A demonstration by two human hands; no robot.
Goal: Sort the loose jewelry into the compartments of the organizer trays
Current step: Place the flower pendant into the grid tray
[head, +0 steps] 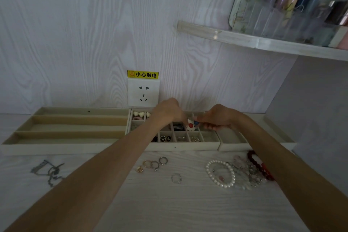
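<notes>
Both hands reach over the small-compartment organizer tray at the back of the table. My left hand and my right hand together pinch a small white trinket with red and blue dots above a middle compartment. Other cells hold white heart pieces, black round earrings and small silver pieces. Loose on the table lie several rings, one silver ring, a pearl bracelet, a dark red bead bracelet and a chain necklace.
A long three-row tray sits to the left, and another tray to the right. A wall socket with a yellow warning label is behind the trays. A shelf with tubes hangs at upper right.
</notes>
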